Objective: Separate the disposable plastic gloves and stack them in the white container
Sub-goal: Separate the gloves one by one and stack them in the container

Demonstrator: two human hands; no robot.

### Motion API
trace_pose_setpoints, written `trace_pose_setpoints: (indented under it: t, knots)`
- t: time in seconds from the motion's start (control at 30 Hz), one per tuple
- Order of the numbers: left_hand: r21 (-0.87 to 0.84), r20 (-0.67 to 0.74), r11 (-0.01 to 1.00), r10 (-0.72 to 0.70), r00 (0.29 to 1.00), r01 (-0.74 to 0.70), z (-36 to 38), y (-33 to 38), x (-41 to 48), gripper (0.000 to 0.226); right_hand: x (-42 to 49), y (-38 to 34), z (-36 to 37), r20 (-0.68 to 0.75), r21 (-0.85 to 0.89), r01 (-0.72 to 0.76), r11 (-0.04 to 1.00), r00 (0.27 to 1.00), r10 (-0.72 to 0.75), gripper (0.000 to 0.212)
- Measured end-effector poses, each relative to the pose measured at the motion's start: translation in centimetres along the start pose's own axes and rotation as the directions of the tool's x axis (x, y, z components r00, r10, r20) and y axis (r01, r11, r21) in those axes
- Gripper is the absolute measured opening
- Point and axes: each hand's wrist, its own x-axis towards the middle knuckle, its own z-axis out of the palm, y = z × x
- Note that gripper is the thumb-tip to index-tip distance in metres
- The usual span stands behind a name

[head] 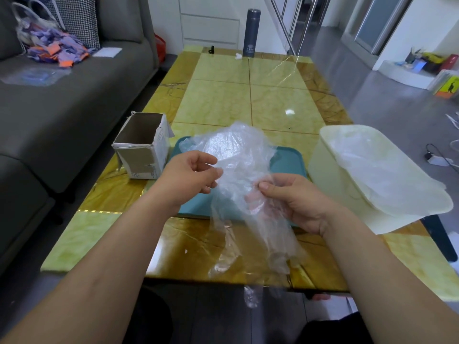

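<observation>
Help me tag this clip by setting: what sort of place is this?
Most likely a home living room: a grey sofa beside a low glossy coffee table, a flask at its far end, and a stair railing behind.

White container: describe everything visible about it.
The white container is a rectangular, open-topped tub of cream-white plastic with rounded corners and a flared rim. It stands upright on the right side of the table, close beside the teal tray; whether the two touch cannot be told. Clear plastic gloves lie inside it, and their film drapes over its near rim. The right hand, the nearer one, does not touch it.
</observation>
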Motion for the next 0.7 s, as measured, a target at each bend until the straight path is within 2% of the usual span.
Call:
trace_pose_setpoints:
  t: [0.1, 0.17, 0.27, 0.33, 0.5, 0.6, 0.7]
  knots:
    - [-0.114, 0.083, 0.993, -0.017, 0.996, 0.026, 0.2, 0.5, -0.5, 0.047, 0.0, -0.1, -0.2, -0.031, -0.014, 0.039, 0.999, 0.999, -0.039, 0.03]
    - [-0.07, 0.145, 0.998, 0.005, 0.989, 0.005, 0.4, 0.7, -0.9, 0.053, -0.1, -0.2, -0.3, -0.066, -0.009, 0.069, 0.998, 0.995, -0.07, 0.024]
    - [0.063, 0.222, 0.998, 0.008, 0.975, -0.023, 0.8, 0.6, -1.2, 0.049, -0.1, -0.3, -0.3, -0.13, -0.012, 0.105, 0.994, 0.986, -0.106, 0.019]
    - [0.094, 0.269, 0.995, -0.001, 0.963, -0.025, 0.8, 0.6, -1.3, 0.039, 0.1, -0.2, -0.4, -0.218, -0.019, 0.143, 0.99, 0.965, -0.143, 0.019]
    - [0.125, 0.313, 0.992, -0.04, 0.949, 0.001, 0.2, 0.7, -1.6, 0.015, 1.0, -0.1, -1.1, -0.498, 0.042, 0.174, 0.984, 0.857, -0.13, 0.018]
    - [0.214, 0.357, 0.971, -0.176, 0.917, 0.104, -0.4, 0.7, -1.7, 0.013, 1.2, -0.3, -1.8, -0.581, 0.009, 0.197, 0.98, 0.799, -0.156, 0.017]
    - [0.504, 0.417, 0.857, -0.351, 0.838, 0.108, -1.6, 1.0, -2.2, 0.013, 1.0, -0.7, -2.1, -0.55, -0.001, 0.194, 0.981, 0.819, -0.163, 0.018]
